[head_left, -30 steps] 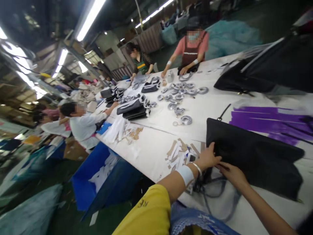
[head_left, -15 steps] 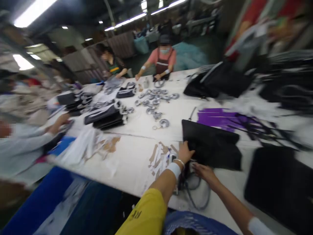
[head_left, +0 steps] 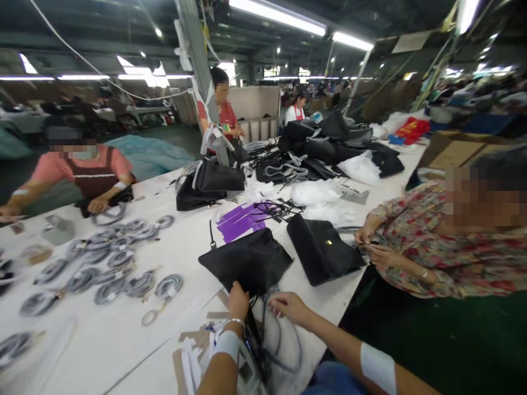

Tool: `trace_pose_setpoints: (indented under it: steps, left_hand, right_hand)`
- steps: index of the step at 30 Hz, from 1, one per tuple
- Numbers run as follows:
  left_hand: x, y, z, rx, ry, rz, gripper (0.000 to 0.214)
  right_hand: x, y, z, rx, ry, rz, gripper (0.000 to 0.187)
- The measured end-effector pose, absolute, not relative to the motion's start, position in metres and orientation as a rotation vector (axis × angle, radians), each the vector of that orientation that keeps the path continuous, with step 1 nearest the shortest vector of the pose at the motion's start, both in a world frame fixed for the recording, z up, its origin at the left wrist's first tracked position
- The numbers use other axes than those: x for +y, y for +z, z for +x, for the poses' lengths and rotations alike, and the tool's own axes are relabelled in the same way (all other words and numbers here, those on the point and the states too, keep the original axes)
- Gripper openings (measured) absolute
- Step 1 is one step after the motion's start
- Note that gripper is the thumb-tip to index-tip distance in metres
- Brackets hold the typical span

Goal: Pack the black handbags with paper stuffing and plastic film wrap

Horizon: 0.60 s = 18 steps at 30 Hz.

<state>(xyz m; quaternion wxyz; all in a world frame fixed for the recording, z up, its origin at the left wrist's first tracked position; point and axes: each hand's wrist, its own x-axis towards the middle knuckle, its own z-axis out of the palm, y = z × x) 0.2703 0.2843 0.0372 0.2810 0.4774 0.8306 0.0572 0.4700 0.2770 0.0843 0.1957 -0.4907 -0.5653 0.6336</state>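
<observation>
View: swung to the right since half a second ago, bringing a floral-sleeved co-worker [head_left: 444, 247] into the right of the frame and taking the light-shirted person at the left out of it.
Black bag [head_left: 251, 260]: lies on the white table [head_left: 123, 340] at the centre of the frame, lower edge towards the hands.
Left hand [head_left: 239, 300]: at the bag's lower edge, touching it, below centre; its fingertips are hidden, so how firmly it grips cannot be told.
Right hand [head_left: 290, 307]: just right of the left one, fingertips drawn together near a grey cord [head_left: 284, 367]; whether they pinch it cannot be told.
Buckled strap [head_left: 212, 238]: just beyond the bag's upper left corner.
Purple sheets [head_left: 239, 222]: spread above the bag.
Second black bag [head_left: 315, 249]: tilted right of centre, with a gold-coloured clasp, near the co-worker's hands.
Grey coils [head_left: 121, 258]: scattered across the left of the frame.
Paper strips [head_left: 191, 356]: heaped lower left of centre, beside the left forearm.
Dark bags [head_left: 325, 140]: piled in the upper right of the table.
</observation>
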Motion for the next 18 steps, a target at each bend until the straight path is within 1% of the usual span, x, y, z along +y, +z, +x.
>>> trace_pose_setpoints:
  steps: [4,8,11,13,16,18]
  left_hand:
    - [0.283,0.03,0.264,2.168,0.061,1.352,0.029]
    - [0.278,0.022,0.266,2.089,-0.012,1.344,0.023]
    - [0.275,0.017,0.274,2.039,-0.038,1.321,0.03]
    - [0.274,0.017,0.282,2.019,-0.035,1.315,0.028]
    - [0.273,0.018,0.294,1.991,-0.025,1.316,0.025]
    - [0.272,0.019,0.301,1.982,-0.007,1.313,0.03]
  right_hand:
    - [0.336,0.114,0.533,-1.506,1.455,-1.392,0.044]
    - [0.416,0.126,0.598,-1.402,1.222,-1.478,0.037]
    - [0.483,0.117,0.634,-1.338,1.105,-1.575,0.03]
    - [0.527,0.104,0.652,-1.311,1.037,-1.657,0.026]
    - [0.59,0.081,0.679,-1.312,0.927,-1.789,0.025]
    - [0.627,0.066,0.696,-1.343,0.837,-1.875,0.026]
